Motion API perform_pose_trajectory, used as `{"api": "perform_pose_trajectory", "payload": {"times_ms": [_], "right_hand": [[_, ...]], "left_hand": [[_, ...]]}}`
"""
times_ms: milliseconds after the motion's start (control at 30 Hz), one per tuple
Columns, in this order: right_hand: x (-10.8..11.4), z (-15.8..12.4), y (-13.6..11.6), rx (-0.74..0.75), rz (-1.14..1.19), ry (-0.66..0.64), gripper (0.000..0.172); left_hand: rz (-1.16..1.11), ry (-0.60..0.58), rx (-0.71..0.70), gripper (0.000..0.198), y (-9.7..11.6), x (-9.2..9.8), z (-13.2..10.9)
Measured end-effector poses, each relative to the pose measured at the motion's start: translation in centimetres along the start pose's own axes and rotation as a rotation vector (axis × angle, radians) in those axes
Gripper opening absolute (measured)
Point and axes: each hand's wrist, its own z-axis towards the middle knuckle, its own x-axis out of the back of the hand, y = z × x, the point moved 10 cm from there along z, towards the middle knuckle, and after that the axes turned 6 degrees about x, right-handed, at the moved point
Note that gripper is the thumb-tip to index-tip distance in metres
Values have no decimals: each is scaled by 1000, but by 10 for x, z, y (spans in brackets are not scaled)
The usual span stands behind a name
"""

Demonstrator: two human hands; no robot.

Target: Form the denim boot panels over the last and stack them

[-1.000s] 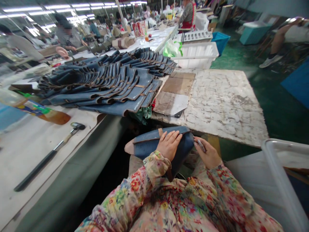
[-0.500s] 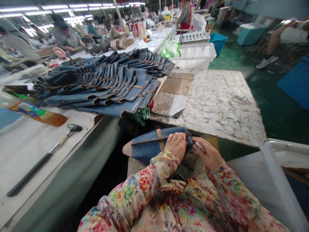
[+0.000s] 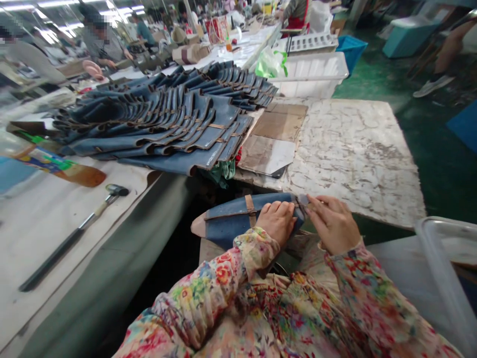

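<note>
Blue leathery upper with a tan strap and pale pointed left tip [image 3: 227, 216] is near, in the centre. My left hand [image 3: 278, 222] curls its bent fingers over the upper's right part, holding it. My right hand [image 3: 335, 223] has bent fingers at the right end; I cannot tell what they pinch. Left, I see a black-handled metal hammer [image 3: 70, 240].

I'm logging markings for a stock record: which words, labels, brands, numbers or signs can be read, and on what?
None can be read.
Bottle label: print too blurred.
Frontmost blue piece: pale corner mark too small.
Red-and-white box: any print too blurred.
Held blue piece: no writing visible.
</note>
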Motion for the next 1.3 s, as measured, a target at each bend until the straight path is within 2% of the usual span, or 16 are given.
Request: {"api": "perform_pose_trajectory", "payload": {"times_ms": [100,267,567,800,1000,1300], "right_hand": [[-7,2,-8,39,23,-42,33],[-28,-1,-16,21,49,-99,32],[-43,13,-64,116,64,-184,32],[-60,19,-105,222,80,-250,32],[-63,21,-99,209,148,-264,31],[-73,27,-91,246,358,-422,33]], "left_hand": [[10,28,36,34,-7,3,-6],[39,13,53,33,-19,8,-13],[89,75,115,29,-46,29,-40],[120,128,234,31,-71,43,-67],[109,126,197,37,-67,44,-88],[138,96,229,40,-69,44,-98]]}}
